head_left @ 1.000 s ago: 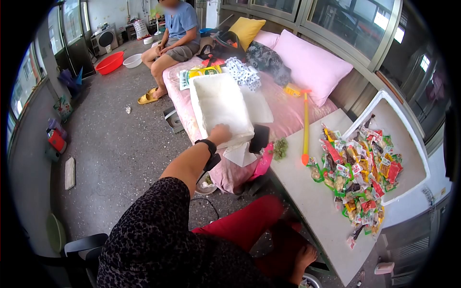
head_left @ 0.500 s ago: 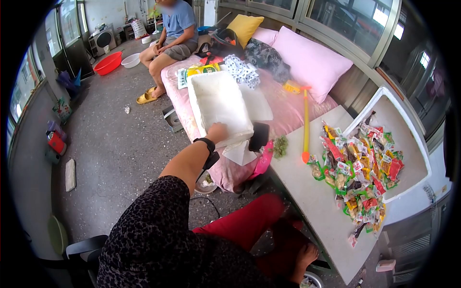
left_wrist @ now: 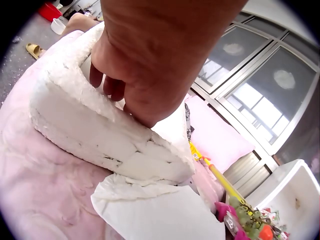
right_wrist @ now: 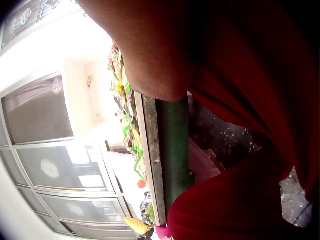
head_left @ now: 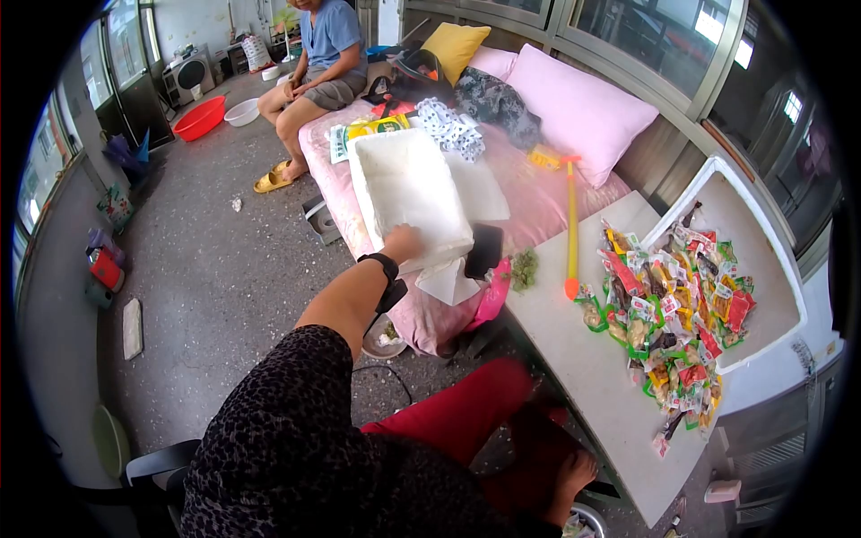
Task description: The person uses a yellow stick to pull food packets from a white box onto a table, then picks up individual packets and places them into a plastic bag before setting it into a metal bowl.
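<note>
Left hand (head_left: 404,242), the nearer, bends over the near end of the white box (left_wrist: 90,132) stretching ahead; whether it grips, I can't tell.

We can read no words, brands or numbers here. On the small snack packets (head_left: 686,309) we see red, white and green printing, too tiny to make out. We find lettering on the yellow bag (head_left: 378,125) on the bed (head_left: 529,202), yet it blurs. We also notice reddish print on the sack (head_left: 257,59) at the back, equally illegible to us.
</note>
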The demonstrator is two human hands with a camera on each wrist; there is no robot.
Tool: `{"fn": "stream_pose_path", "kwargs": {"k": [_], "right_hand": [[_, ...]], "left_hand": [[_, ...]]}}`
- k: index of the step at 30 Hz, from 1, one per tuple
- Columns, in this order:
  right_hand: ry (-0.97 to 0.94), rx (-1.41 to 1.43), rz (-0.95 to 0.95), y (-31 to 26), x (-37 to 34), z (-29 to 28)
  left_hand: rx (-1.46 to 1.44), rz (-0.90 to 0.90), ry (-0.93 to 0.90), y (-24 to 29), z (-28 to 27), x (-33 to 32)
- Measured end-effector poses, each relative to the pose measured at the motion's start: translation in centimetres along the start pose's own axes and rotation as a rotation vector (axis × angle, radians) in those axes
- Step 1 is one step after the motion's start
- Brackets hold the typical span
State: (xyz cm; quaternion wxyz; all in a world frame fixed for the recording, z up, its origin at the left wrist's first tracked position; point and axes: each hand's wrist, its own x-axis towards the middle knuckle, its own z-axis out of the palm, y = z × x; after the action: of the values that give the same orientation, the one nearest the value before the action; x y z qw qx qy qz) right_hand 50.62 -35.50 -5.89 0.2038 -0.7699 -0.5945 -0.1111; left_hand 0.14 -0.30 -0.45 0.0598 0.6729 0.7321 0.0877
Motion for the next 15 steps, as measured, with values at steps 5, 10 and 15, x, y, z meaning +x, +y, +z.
{"fn": "stream_pose_path", "kwargs": {"k": [5,10,15], "right_hand": [[-0.012,-0.01,0.014,-0.3,0.1,-0.4],[-0.017,0.003,0.013,-0.3,0.1,-0.4],[0.011,0.011,-0.041,0.3,0.0,0.1]], "left_hand": [[-0.028,-0.016,0.003,0.3,0.0,-0.2],[-0.016,-0.003,-0.019,1.0,-1.2,-0.9],[-0.002,0.005,0.015,1.4,-1.8,-1.3]]}}
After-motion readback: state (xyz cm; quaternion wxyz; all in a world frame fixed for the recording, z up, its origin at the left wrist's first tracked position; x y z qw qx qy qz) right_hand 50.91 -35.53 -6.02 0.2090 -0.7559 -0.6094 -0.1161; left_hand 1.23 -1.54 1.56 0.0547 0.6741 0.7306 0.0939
